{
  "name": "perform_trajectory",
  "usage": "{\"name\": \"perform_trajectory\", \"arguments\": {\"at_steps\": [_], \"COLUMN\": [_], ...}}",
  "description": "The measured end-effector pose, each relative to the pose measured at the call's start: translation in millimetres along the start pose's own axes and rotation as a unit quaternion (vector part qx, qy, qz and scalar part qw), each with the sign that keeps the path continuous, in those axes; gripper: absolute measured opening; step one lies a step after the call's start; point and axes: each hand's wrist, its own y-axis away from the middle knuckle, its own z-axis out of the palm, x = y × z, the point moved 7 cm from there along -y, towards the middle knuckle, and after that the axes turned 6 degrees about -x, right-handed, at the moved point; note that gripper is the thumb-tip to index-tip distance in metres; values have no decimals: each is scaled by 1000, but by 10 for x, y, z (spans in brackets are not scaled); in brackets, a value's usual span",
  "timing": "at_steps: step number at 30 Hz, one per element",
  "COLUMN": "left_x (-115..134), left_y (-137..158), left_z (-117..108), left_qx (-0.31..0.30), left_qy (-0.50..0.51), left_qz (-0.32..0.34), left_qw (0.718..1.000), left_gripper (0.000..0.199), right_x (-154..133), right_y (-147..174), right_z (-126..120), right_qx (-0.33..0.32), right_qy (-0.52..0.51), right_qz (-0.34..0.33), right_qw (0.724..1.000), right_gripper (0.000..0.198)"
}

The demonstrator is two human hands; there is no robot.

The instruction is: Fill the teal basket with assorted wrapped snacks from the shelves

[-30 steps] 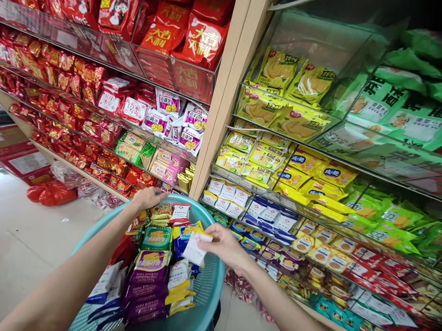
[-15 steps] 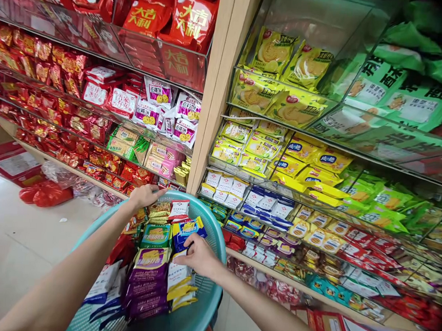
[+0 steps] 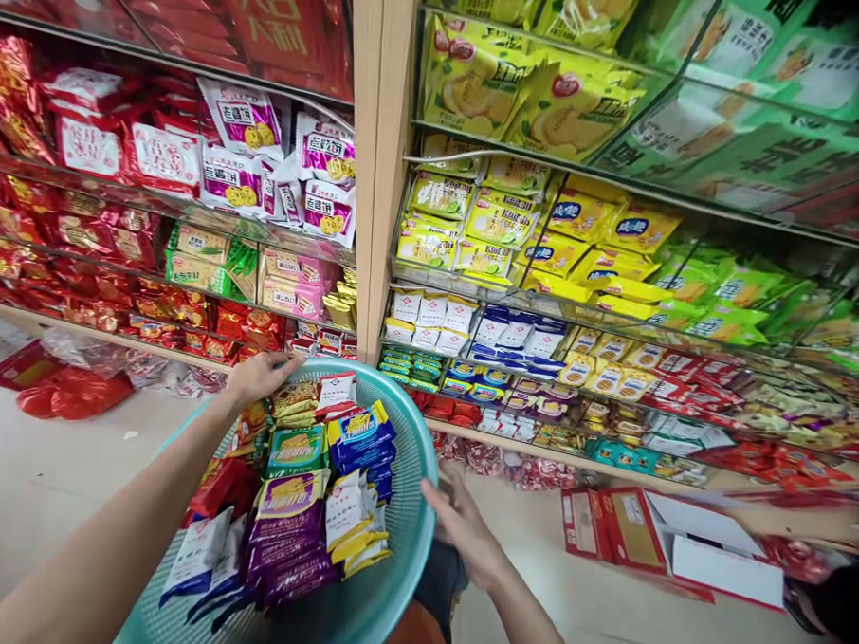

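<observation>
A round teal plastic basket (image 3: pixel 409 549) is in front of me, tilted toward me. In it lie groups of small wrapped biscuits: purple packs (image 3: pixel 288 534), green packs (image 3: pixel 297 449), blue-and-yellow packs (image 3: pixel 363 443), white-and-yellow packs (image 3: pixel 354 518) and white-and-blue packs (image 3: pixel 202 554). My left hand (image 3: pixel 260 376) is closed on the basket's far rim, its fingertips partly hidden. At the right rim is my right hand (image 3: pixel 463 528), holding no pack; its thumb is close to or touching the rim, and the fingers are apart outside it.
Shelves with clear bins of wrapped snacks stand ahead, split by a wooden upright (image 3: pixel 379 168). An opened red-and-white carton (image 3: pixel 669 541) lies on the floor at right. Red plastic bags (image 3: pixel 74 394) lie at left. A person's dark-clothed leg (image 3: pixel 436 588) shows below the basket.
My right hand has left the packs inside the basket and moved right and outward to its rim. My left hand stays on the far rim. The view has tipped lower, showing more floor.
</observation>
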Motion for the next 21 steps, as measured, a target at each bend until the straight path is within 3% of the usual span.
{"name": "perform_trajectory", "arguments": {"at_steps": [3,7,13,18,21], "left_x": [-6,-68,-175,-134,-276], "left_y": [11,42,84,149,297], "left_z": [-42,-37,-46,-257,-276], "left_qx": [11,7,0,-26,-70], "left_qy": [-6,-11,8,102,166], "left_qz": [9,7,11,91,97], "left_qw": [1000,1000,1000,990,979], "left_gripper": [67,67,62,58,61], "right_x": [256,430,575,561,571], "right_y": [124,171,129,80,56], "right_z": [398,580,474,416,359], "right_qx": [-120,-115,-46,-49,-59], "right_qy": [-134,-182,-155,-157,-153], "right_qz": [117,189,198,181,190], "right_qw": [977,958,967,970,968], "right_gripper": [58,48,38,35,40]}}
